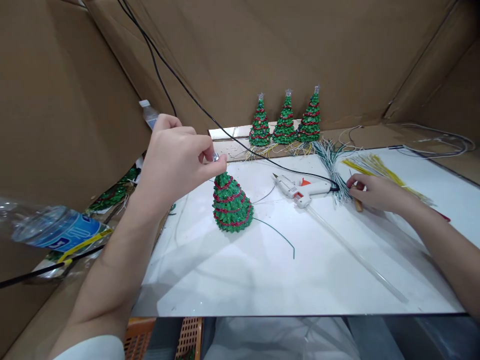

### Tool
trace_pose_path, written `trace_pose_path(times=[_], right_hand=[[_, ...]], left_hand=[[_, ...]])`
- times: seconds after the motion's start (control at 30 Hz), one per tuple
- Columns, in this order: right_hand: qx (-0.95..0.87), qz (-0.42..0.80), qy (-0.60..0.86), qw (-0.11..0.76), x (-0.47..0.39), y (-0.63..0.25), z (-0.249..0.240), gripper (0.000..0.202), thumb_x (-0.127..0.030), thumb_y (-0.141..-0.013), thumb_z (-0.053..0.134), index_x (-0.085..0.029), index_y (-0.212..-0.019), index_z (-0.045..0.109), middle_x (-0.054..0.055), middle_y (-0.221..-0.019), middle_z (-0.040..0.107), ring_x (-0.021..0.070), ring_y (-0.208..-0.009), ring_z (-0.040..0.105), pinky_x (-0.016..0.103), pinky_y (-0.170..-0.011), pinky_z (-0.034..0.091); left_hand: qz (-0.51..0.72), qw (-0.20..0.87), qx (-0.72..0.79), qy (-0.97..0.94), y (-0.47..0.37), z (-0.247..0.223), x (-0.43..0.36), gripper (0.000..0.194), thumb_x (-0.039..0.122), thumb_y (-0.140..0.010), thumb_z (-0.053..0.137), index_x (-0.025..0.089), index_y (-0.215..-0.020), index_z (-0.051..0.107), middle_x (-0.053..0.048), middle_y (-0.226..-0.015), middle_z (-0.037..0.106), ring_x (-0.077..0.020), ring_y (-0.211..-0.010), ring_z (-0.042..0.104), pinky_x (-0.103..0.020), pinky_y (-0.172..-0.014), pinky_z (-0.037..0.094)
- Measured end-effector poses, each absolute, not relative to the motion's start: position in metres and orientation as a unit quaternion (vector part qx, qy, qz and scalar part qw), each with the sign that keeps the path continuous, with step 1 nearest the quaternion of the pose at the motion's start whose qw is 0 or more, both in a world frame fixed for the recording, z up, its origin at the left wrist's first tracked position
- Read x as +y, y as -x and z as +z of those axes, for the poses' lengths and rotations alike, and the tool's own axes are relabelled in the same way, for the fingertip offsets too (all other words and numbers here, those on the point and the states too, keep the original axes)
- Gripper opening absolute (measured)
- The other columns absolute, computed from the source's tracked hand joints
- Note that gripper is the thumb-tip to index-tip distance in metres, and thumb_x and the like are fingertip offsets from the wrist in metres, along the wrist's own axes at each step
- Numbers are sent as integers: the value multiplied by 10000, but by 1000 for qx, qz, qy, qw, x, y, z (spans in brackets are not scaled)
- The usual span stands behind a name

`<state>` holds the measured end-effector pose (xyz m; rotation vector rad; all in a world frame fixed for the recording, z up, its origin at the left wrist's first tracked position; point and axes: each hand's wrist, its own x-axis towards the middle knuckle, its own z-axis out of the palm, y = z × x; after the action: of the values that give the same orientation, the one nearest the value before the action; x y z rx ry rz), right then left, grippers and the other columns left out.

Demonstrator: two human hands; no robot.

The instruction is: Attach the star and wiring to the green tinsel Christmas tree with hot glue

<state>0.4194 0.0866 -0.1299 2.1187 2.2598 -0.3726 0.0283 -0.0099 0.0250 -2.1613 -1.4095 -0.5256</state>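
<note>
My left hand [180,155] pinches the clear star topper [215,157] of a small green Christmas tree ornament [232,205] trimmed with red garland. The ornament leans slightly over the white board, and thin wires, one of them green [279,234], stick out from its base. At the right, my right hand [373,191] has its fingers curled round a small tool with a wooden handle [359,205]; its thin tip shows only faintly. Just beside those fingers lies a bundle of green and white wires [332,167].
A white glue gun [300,190] with a long glue stick [360,255] lies mid-board, its black cord [202,107] hanging across. Three finished-looking trees [285,120] stand at the back. Yellow wires [386,172] lie right; a water bottle [63,230] lies left. Cardboard walls [337,45] enclose the board.
</note>
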Motion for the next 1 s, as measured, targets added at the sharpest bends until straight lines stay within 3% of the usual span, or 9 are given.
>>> trace_pose_path(times=[0.07, 0.13, 0.23, 0.33, 0.43, 0.63, 0.87, 1.0], right_hand=[[723, -124, -679, 15, 87, -419, -129, 315, -409, -913, 506, -163, -1095, 582, 56, -1029, 614, 142, -865, 592, 348, -790, 511], [723, -128, -679, 17, 87, -419, -129, 312, -392, -914, 512, -164, -1118, 579, 65, -1075, 611, 152, -909, 598, 360, -809, 518], [724, -131, -677, 17, 87, -420, -129, 314, -379, -913, 518, -166, -1136, 575, 73, -1112, 605, 160, -940, 599, 369, -823, 522], [723, -130, -679, 13, 88, -420, -131, 314, -376, -914, 517, -169, -1144, 574, 76, -1130, 600, 162, -953, 598, 372, -829, 523], [724, -124, -679, 7, 89, -420, -132, 313, -380, -913, 519, -165, -1132, 577, 71, -1105, 606, 158, -932, 600, 365, -816, 524], [733, -110, -671, -14, 88, -418, -132, 270, -378, -907, 519, -168, -1055, 603, 33, -920, 637, 126, -782, 590, 325, -749, 511], [729, -111, -675, -6, 88, -417, -131, 300, -384, -914, 516, -162, -1104, 585, 62, -1054, 619, 143, -885, 604, 347, -788, 528], [728, -110, -676, -10, 88, -418, -131, 299, -388, -916, 511, -167, -1103, 586, 64, -1065, 616, 145, -895, 600, 350, -799, 524]], left_hand=[[-198, 230, -515, 802, -26, 27, -10, 313, 436, -817, 534, 206, -606, 554, 27, -552, 557, -121, -535, 448, -429, -881, 397], [-193, 197, -512, 813, -23, 29, -9, 270, 469, -824, 539, 218, -777, 624, 29, -621, 607, -138, -585, 516, -416, -894, 389], [-151, 146, -476, 854, -18, 32, -6, 287, 482, -854, 512, 242, -946, 640, 20, -728, 650, -150, -657, 562, -351, -822, 407], [-98, 143, -435, 884, -16, 31, 1, 299, 433, -905, 420, 223, -810, 610, 17, -706, 627, -139, -621, 521, -320, -758, 398], [-77, 212, -429, 875, -16, 29, 5, 353, 402, -924, 344, 213, -707, 549, 12, -626, 574, -149, -570, 471, -335, -731, 382], [-82, 309, -431, 844, -16, 27, 5, 370, 399, -926, 364, 216, -648, 526, 0, -600, 579, -173, -601, 498, -338, -717, 385], [-95, 377, -442, 808, -14, 24, 6, 460, 437, -931, 354, 212, -530, 369, 3, -498, 477, -170, -561, 482, -343, -647, 375], [-99, 381, -461, 795, -12, 23, 7, 482, 463, -933, 353, 211, -527, 415, -3, -500, 475, -167, -552, 459, -345, -641, 362]])
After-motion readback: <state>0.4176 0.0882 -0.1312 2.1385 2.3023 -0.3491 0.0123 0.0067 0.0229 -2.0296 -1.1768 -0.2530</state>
